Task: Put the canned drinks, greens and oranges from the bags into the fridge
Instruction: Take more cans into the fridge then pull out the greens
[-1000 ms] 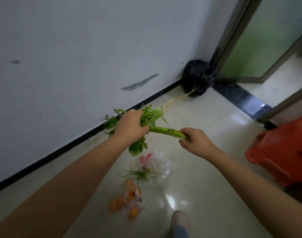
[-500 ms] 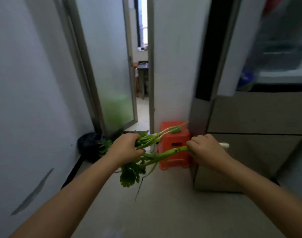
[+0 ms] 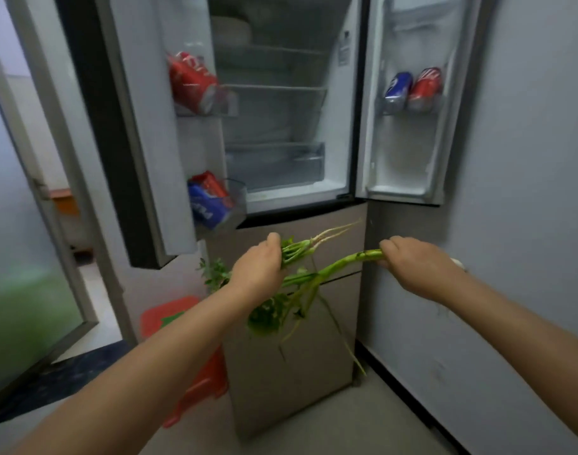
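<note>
While both fridge (image 3: 281, 126) doors stand open, left hand (image 3: 258, 274) grips leafy greens (image 3: 297, 254), right hand (image 3: 412, 264) grips thicker stalk (image 3: 346, 261), both held near, below open compartment. Cans (image 3: 190, 82) already in door racks. Step: shelving greens. Next: lift both bunches onto far shelf (image 3: 274, 88).

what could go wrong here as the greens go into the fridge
1. Loose stems and leaves dangle below the greens held between the left hand and right hand; some may drop or snag on the fridge edge.
2. The red stool stands by the left door; stepping closer risks a trip.
</note>
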Demonstrator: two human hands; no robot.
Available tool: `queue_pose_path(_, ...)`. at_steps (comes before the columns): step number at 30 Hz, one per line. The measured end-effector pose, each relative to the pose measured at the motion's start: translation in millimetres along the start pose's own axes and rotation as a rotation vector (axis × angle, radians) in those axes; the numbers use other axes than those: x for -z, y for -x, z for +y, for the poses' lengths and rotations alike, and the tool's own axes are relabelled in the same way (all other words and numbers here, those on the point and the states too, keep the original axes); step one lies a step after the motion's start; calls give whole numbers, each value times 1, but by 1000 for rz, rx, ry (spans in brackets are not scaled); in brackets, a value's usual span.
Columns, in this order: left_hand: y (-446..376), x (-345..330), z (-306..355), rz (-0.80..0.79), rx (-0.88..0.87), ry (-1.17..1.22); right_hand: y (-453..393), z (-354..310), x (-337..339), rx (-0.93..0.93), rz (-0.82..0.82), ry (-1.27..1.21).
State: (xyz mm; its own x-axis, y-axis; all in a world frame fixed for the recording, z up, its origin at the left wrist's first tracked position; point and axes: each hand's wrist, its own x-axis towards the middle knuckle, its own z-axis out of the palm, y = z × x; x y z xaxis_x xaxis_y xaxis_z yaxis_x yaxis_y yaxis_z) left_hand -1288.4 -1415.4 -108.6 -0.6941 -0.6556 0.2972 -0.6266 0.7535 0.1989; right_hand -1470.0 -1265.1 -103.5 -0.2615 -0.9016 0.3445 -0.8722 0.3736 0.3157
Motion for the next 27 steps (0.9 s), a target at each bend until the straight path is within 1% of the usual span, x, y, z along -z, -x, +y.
queue_pose_path(4, -88, -7, 45, 86, -7, -69, -44, 85, -15, -40, 65, -39)
queue_pose_path(7, -147, -3, 56, 216, 25, -107, -94, 127, -26, 17, 224, -150)
queue_pose_path(8, -165, 0, 56, 255, 39, -119, -114, 135, -28, 23, 253, -171)
queue_pose_path(11, -219, 8, 46, 350, 71, -184, -179, 147, -37, 9, 270, -201)
queue_pose_path(14, -281, 22, 31, 416, 87, -289, -256, 154, -48, -2, 346, -321)
queue_pose_path(16, -323, 33, 20, 457, 103, -336, -310, 157, -57, -43, 357, -408)
queue_pose_path(21, -424, 47, -13, 602, 97, -347, -435, 159, -78, -106, 384, -569)
queue_pose_path(27, -532, 48, -57, 665, 125, -446, -571, 164, -98, -161, 368, -753)
